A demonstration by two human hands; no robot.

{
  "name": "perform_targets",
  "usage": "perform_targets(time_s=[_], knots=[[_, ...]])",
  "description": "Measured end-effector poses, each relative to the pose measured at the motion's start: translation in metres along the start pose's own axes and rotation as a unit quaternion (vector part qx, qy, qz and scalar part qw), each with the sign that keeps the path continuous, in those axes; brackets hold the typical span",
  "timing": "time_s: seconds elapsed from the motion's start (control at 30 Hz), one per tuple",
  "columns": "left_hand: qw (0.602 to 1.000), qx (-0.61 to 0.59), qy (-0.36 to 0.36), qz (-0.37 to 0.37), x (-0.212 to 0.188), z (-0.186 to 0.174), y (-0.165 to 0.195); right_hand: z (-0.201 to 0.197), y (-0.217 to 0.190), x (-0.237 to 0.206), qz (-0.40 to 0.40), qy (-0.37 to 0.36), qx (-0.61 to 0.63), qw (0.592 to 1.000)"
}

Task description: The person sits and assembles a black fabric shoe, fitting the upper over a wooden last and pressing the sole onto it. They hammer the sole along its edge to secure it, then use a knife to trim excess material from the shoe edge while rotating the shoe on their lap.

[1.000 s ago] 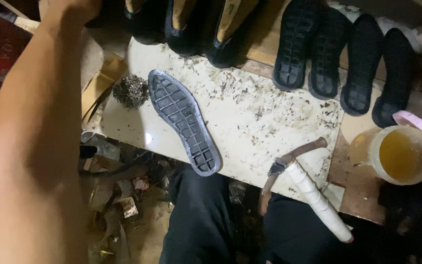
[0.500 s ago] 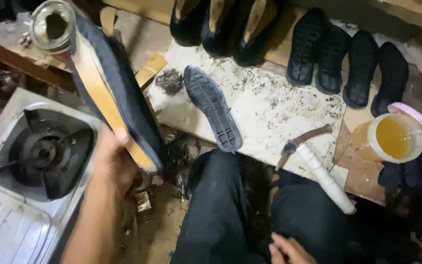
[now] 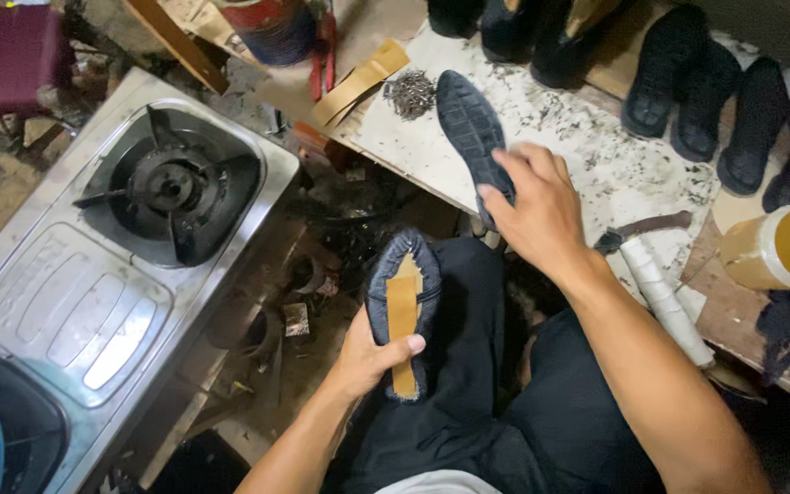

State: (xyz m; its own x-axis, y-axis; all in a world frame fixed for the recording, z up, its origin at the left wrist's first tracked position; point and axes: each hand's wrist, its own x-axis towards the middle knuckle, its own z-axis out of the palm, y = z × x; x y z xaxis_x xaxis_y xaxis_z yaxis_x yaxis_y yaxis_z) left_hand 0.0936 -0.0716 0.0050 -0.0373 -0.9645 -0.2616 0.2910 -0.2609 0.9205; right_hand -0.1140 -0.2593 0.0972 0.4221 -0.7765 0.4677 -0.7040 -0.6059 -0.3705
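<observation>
Left hand (image 3: 368, 352) closed around one dark shoe upper (image 3: 401, 306), tan insole strip showing, over lap. Right hand (image 3: 532, 206) fingers curled on one black treaded rubber outsole (image 3: 468, 123) on speckled tabletop (image 3: 596, 155). Four more soles (image 3: 733, 110) at rear.

The flat rubber shoe sole (image 3: 474, 137) is black with a criss-cross tread. The dark blue fabric shoe upper (image 3: 401, 311) bears a tan insole strip; the work board (image 3: 596, 155) is white, speckled black.

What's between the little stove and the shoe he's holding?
In the head view, only floor clutter, scraps and dark bits, lies between the stove and the shoe upper in the left hand.
</observation>
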Motion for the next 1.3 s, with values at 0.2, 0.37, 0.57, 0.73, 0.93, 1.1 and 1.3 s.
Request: perform_targets(time_s=[0.2,0.37,0.57,0.73,0.93,1.1,1.3], knots=[[0.999,-0.015,0.008,0.042,-0.004,0.009,0.011,0.03,0.012,0.035,0.086,-0.169,-0.179,0.965],[0.993,-0.109,0.031,0.02,-0.018,0.055,0.001,-0.004,0.042,0.02,0.122,-0.099,-0.116,0.981],[0.945,-0.318,-0.004,-0.073,-0.036,0.116,-0.02,-0.087,0.031,-0.082,0.151,0.102,0.192,0.964],[0.982,-0.165,-0.065,-0.062,-0.047,0.125,-0.043,-0.141,-0.006,-0.197,0.371,0.12,0.539,0.747],[0.982,-0.078,-0.161,-0.067,-0.054,0.115,-0.044,-0.149,-0.043,-0.293,0.459,0.039,0.651,0.603],[0.948,-0.228,-0.221,-0.025,-0.033,0.103,-0.031,-0.113,-0.068,-0.336,0.543,0.039,0.597,0.589],[0.945,-0.236,-0.212,-0.072,-0.028,0.1,-0.018,-0.079,-0.081,-0.335,0.459,-0.025,0.617,0.639]])
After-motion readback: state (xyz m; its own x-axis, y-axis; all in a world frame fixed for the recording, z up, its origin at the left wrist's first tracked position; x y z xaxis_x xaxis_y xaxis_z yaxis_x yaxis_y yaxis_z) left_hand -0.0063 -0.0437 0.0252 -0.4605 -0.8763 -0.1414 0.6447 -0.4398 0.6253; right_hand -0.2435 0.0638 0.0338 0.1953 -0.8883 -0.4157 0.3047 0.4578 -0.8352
